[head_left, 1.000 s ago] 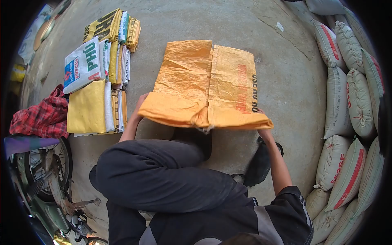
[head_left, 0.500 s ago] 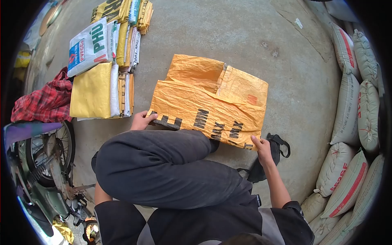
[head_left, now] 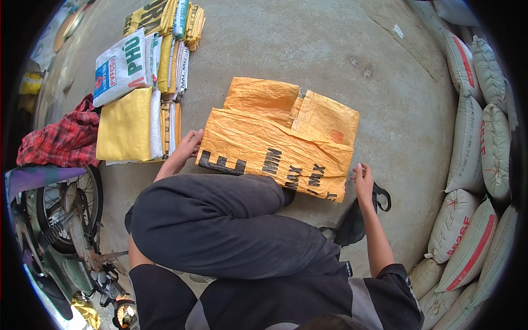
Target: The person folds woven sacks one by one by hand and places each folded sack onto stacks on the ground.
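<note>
An orange woven sack (head_left: 275, 148) with black print lies partly folded on the floor in front of my crossed legs. Its near part is turned up over the rest, and the far edge shows two panels with a gap between them. My left hand (head_left: 188, 147) is beside the sack's left edge, fingers apart and holding nothing. Off the sack's right edge, my right hand (head_left: 362, 179) is raised a little with its fingers loosely bent and nothing visible in them.
Stacks of folded sacks (head_left: 126, 124) stand at the left, beside a red plaid cloth (head_left: 60, 135). A motorbike (head_left: 66, 220) is at the lower left. Filled sacks (head_left: 467, 143) are piled along the right. A black bag (head_left: 352, 223) lies near my right forearm.
The sack's near edge has been folded up and away from me, showing black print. Both hands have since let go and moved slightly outward and away from me.
</note>
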`<state>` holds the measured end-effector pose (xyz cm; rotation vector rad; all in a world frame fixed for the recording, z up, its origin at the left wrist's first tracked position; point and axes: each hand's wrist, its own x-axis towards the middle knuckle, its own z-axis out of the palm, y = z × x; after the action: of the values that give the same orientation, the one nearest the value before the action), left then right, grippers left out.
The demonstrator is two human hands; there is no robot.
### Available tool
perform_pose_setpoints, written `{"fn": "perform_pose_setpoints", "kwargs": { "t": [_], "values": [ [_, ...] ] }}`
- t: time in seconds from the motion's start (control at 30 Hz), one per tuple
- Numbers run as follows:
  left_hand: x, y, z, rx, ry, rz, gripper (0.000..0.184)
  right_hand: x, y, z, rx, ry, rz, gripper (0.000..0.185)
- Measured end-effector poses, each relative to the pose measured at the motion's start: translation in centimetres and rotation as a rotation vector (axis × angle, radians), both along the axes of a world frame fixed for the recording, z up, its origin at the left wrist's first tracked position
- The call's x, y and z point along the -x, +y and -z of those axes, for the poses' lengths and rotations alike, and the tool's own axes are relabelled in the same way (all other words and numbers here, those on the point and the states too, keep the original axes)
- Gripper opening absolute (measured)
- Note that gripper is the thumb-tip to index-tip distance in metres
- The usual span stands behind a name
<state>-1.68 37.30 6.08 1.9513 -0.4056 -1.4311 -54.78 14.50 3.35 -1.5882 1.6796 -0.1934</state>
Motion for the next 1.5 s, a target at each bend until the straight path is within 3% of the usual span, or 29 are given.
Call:
{"fn": "perform_pose_setpoints", "kwargs": {
  "t": [0.03, 0.17, 0.23, 0.3, 0.33, 0.43, 0.47, 0.5, 0.57, 0.6, 0.73, 0.83, 0.9, 1.03, 1.13, 1.2, 1.4, 1.5],
  "values": [
    [0.7, -1.2, -1.0, 0.066, 0.014, -0.057, 0.046, -0.8, -0.9, -0.5, -0.195, -0.195, 0.116, 0.052],
    [1.1, -4.6, -0.5, -0.032, 0.044, -0.022, 0.055, -3.4, -1.6, -1.5, -0.516, -0.226, 0.150, 0.057],
    [0.8, -5.9, -0.3, -0.046, 0.048, -0.019, 0.055, -3.7, -2.2, -0.9, -0.523, -0.267, 0.187, 0.049],
    [0.2, -7.3, 0.1, 0.091, 0.057, -0.078, 0.050, -3.8, -3.6, 1.5, -0.317, -0.621, 0.237, 0.035],
    [0.1, -8.2, -0.9, 0.180, 0.055, -0.086, 0.048, -5.0, -4.4, 0.1, -0.287, -0.732, 0.304, 0.028],
    [0.1, -10.2, -3.0, 0.290, 0.158, -0.141, 0.045, -6.2, -6.7, -1.6, -0.222, -0.840, 0.345, 0.030],
    [-0.8, -10.0, -1.5, 0.256, 0.118, -0.056, 0.054, -6.4, -6.8, -2.1, -0.220, -0.841, 0.342, 0.030],
    [-0.4, -10.1, -1.6, 0.260, 0.115, -0.057, 0.054, -6.5, -6.7, -2.7, -0.293, -0.628, 0.309, 0.042],
    [0.9, -9.7, -1.7, -0.172, -0.073, 0.049, 0.064, -6.4, -6.0, -3.3, -0.428, -0.198, 0.238, 0.069],
    [0.6, -8.8, -0.1, -0.237, 0.010, 0.064, 0.075, -4.7, -5.7, -1.2, -0.516, -0.281, 0.206, 0.085],
    [3.6, -6.4, -2.4, -0.372, 0.128, -0.045, 0.075, -4.6, -2.2, -4.3, -0.584, -0.231, 0.392, 0.079],
    [3.8, -5.0, -2.9, -0.299, 0.267, -0.035, 0.072, -4.1, -1.1, -4.5, -0.681, -0.426, 0.559, 0.068],
    [3.2, -4.1, -1.9, -0.165, 0.360, -0.066, 0.060, -2.6, -1.1, -3.2, -0.699, -0.559, 0.633, 0.046],
    [2.6, -2.5, 0.9, -0.096, 0.339, -0.120, 0.051, -1.2, -0.4, -1.2, -0.630, -0.544, 0.481, 0.031],
    [3.4, -2.2, 1.4, 0.008, 0.148, -0.104, 0.044, -0.8, 0.7, 0.5, -0.539, -0.531, 0.472, 0.020],
    [4.1, -2.4, 0.9, 0.075, -0.016, -0.055, 0.040, -0.6, 1.3, 2.0, -0.501, -0.515, 0.461, 0.022],
    [4.0, -2.3, 1.3, 0.138, -0.042, -0.070, 0.039, -0.2, 0.4, 1.7, -0.458, -0.268, 0.246, 0.031],
    [3.6, -1.9, 1.5, 0.197, -0.086, -0.055, 0.045, -2.6, -0.2, -3.1, -0.479, -0.297, 0.326, 0.039]
  ]
}}
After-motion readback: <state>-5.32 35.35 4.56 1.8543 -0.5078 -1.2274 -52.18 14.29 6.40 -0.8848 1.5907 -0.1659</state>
